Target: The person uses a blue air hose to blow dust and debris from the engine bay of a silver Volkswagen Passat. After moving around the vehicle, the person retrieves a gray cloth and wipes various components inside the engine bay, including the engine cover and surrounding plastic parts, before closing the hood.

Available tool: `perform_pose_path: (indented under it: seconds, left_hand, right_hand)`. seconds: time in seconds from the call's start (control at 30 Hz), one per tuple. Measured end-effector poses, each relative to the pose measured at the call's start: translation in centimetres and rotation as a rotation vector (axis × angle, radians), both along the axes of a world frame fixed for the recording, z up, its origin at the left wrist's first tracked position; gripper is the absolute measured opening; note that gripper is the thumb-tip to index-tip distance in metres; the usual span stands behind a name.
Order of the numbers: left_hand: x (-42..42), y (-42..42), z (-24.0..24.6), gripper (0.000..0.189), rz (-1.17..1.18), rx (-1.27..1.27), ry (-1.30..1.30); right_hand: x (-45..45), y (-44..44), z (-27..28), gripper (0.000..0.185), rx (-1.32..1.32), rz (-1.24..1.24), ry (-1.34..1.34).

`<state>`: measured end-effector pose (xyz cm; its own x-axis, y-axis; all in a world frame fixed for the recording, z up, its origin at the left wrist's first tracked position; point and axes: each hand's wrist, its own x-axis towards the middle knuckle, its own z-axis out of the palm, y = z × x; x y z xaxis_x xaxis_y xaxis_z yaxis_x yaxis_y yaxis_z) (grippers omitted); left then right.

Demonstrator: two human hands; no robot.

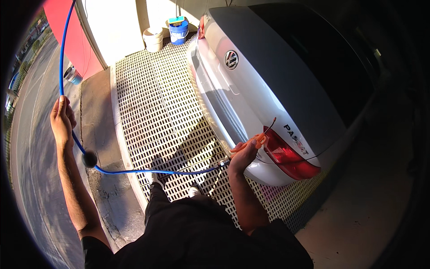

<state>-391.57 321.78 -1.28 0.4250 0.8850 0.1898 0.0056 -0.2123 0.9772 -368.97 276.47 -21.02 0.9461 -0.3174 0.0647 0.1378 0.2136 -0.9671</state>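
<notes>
My left hand (63, 117) is closed around a blue hose (137, 171), which comes down from above at the left. Below that hand the hose passes through a dark round ball (89, 158) and curves across to a metal fitting (223, 163) by my right hand (244, 155). An orange spray gun (258, 140) with a thin bent nozzle is gripped in my right hand. Its tip stands in front of the right tail light (289, 156) of a silver Volkswagen Passat (245, 90). Whether the trigger is pressed, I cannot tell.
Slotted plastic floor grating (151, 101) lies under my feet and the car. A white bucket (153, 39) and a blue bucket (178, 33) with a brush (176, 20) stand at the back. Another bucket (73, 76) sits beside the pink wall (72, 37). A paved road runs along the left.
</notes>
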Motion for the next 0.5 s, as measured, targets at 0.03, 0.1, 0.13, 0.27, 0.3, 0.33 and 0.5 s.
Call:
perform_pose_path:
  seconds: [0.03,0.1,0.13,0.27,0.3,0.33,0.5]
  left_hand:
    - [2.1,1.8,0.0,0.031,-0.038,-0.047,-0.037]
    - [5.9,5.7,-1.3,0.030,-0.138,-0.076,-0.052]
    - [7.5,7.9,-2.0,0.029,-0.174,-0.121,-0.061]
    - [12.6,13.4,-4.0,0.030,-0.232,-0.177,-0.052]
    - [13.3,14.9,-4.9,0.030,-0.254,-0.200,-0.045]
    - [13.7,16.5,-5.6,0.030,-0.248,-0.190,-0.050]
    - [14.4,25.9,-8.5,0.028,-0.206,-0.209,-0.049]
  right_hand:
    - [0.8,1.4,-0.2,0.060,0.034,0.048,0.096]
    - [2.0,4.6,-0.6,0.057,0.037,0.100,0.224]
    - [2.4,7.0,0.0,0.054,-0.072,0.113,0.108]
    - [8.5,15.2,-2.0,0.051,-0.338,0.115,0.207]
    - [10.3,16.8,-2.6,0.051,-0.371,0.114,0.225]
    - [11.2,18.8,-2.2,0.050,-0.388,0.062,0.178]
    - [13.1,22.8,-5.6,0.047,-0.504,0.034,0.299]
